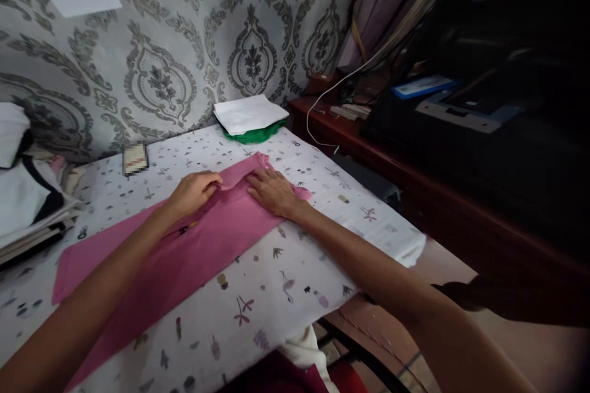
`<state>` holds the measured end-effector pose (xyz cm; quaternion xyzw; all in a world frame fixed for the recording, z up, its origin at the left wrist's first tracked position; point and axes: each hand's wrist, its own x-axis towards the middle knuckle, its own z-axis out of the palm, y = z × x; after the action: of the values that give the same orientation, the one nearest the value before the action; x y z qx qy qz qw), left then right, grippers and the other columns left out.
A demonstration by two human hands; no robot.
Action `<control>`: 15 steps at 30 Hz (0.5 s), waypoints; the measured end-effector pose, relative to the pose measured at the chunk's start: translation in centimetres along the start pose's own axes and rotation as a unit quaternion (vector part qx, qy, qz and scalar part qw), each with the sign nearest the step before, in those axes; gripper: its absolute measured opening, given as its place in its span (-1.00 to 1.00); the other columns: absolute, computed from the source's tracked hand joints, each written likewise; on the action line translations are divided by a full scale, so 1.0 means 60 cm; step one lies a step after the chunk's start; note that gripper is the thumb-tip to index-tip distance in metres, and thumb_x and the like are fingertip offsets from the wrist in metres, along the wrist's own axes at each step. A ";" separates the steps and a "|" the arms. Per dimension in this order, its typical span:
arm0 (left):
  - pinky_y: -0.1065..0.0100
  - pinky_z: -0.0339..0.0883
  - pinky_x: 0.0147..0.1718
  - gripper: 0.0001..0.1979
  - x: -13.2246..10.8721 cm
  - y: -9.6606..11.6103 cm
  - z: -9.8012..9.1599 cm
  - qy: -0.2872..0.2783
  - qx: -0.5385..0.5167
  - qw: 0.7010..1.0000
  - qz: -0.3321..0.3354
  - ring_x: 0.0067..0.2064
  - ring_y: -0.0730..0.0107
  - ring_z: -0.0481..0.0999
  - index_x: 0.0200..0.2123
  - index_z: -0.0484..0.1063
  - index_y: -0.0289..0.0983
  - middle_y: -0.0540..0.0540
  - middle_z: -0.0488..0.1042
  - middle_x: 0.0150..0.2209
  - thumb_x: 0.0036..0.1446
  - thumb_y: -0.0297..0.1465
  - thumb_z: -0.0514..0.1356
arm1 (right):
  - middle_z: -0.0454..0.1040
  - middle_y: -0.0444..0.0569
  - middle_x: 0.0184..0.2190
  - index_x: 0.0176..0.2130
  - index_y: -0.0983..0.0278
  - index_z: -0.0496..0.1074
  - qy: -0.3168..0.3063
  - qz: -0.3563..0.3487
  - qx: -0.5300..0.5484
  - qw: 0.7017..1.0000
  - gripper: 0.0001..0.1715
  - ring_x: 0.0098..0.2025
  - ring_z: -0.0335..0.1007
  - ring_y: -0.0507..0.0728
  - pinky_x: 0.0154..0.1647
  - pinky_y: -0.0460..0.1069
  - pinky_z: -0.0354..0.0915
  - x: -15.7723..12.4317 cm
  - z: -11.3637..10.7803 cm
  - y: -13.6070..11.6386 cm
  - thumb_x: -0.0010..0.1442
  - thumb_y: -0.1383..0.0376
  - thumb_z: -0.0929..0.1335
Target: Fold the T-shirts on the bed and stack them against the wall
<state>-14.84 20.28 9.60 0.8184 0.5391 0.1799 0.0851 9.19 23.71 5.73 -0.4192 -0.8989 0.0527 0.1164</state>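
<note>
A pink shirt (216, 239) lies lengthwise on the patterned white sheet (286, 295), partly folded over, with a small dark and yellow print showing near its middle. My left hand (196, 192) pinches a raised fold of the pink fabric near the shirt's far end. Pressed down on the same end, my right hand (273, 193) rests with its fingers spread over the cloth. My left forearm hides part of the shirt.
Folded white and green clothes (251, 115) sit by the wall. At left stands a stack of folded clothes (34, 196); a small blurred-out item (135, 158) lies near the wall. A dark red wooden desk (343, 126) with a white cable (310, 112) borders the right.
</note>
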 end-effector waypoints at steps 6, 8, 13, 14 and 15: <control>0.25 0.35 -0.16 -0.72 -0.067 -0.011 0.003 -0.003 -0.011 1.000 -0.011 -0.17 0.23 0.52 -0.24 0.51 -0.19 -0.08 0.56 -0.21 0.14 -0.45 0.01 | 0.43 0.15 0.09 0.07 0.33 0.45 0.028 -0.003 0.058 0.998 -0.62 0.13 0.33 0.23 0.23 0.19 0.21 -0.007 -0.002 0.015 0.43 0.28 0.18; 0.24 0.35 -0.17 -0.72 -0.071 -0.027 0.001 0.032 -0.034 0.997 -0.068 -0.24 0.26 0.51 -0.24 0.49 -0.21 -0.06 0.56 -0.26 0.11 -0.46 0.00 | 0.46 0.15 0.01 0.02 0.35 0.46 0.036 0.019 0.075 0.996 -0.64 0.02 0.39 0.21 0.12 0.14 0.29 -0.011 -0.006 0.014 0.41 0.32 0.17; 0.21 0.40 -0.18 -0.71 -0.061 -0.060 0.003 0.101 -0.050 0.981 -0.159 -0.20 0.20 0.52 -0.14 0.46 -0.27 -0.14 0.55 -0.21 0.13 -0.41 0.02 | 0.45 0.18 0.07 0.08 0.32 0.44 0.109 0.011 0.058 0.992 -0.60 0.09 0.35 0.26 0.13 0.18 0.29 -0.011 -0.004 0.004 0.42 0.30 0.15; 0.19 0.41 -0.14 -0.70 -0.061 -0.062 0.005 0.110 -0.036 0.983 -0.144 -0.14 0.18 0.52 -0.11 0.46 -0.27 -0.16 0.54 -0.17 0.15 -0.41 0.02 | 0.43 0.18 0.13 0.12 0.31 0.43 0.112 -0.019 0.050 0.992 -0.58 0.17 0.30 0.29 0.19 0.22 0.24 -0.010 -0.001 0.002 0.43 0.26 0.16; 0.17 0.40 -0.08 -0.68 -0.063 -0.062 0.009 0.114 -0.015 0.986 -0.117 -0.07 0.16 0.51 -0.07 0.46 -0.27 -0.18 0.54 -0.12 0.17 -0.41 0.02 | 0.41 0.17 0.18 0.15 0.31 0.42 0.106 -0.050 0.046 0.992 -0.55 0.23 0.25 0.30 0.25 0.26 0.19 -0.008 0.002 0.002 0.44 0.23 0.16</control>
<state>-19.13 18.35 7.09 0.7224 0.6345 0.2692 0.0557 9.54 23.39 5.54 -0.3715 -0.8978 0.0432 0.2325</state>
